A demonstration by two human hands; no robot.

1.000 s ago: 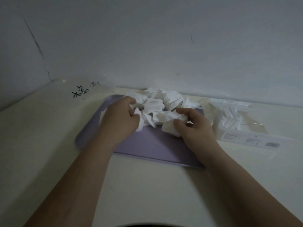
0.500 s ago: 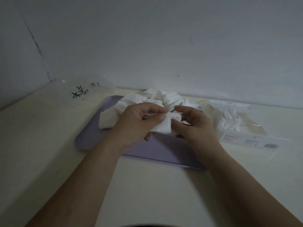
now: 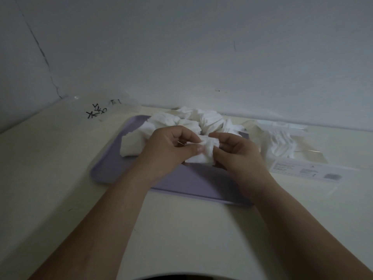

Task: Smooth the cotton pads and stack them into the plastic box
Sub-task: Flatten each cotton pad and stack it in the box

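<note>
Left hand [image 3: 169, 151], right hand [image 3: 239, 153] pinching pad [image 3: 203, 155], lifting it off 12 o'clock pile [image 3: 193, 120]; smoothing beginning; box [image 3: 306, 170] waiting 3 o'clock.

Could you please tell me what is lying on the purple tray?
Crumpled white pads heap on the tray's far half; its near strip is bare. The left hand and right hand pinch one pad above the middle, hiding whatever lies beneath them.

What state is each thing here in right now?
Held cotton pad: crumpled, in the air over the tray.
Left hand: pinches that pad.
Right hand: pinches that pad.
Pile of pads: crumpled, heaped on the tray.
Tray: flat on the table.
Plastic box: beside the tray, pads inside.
</note>
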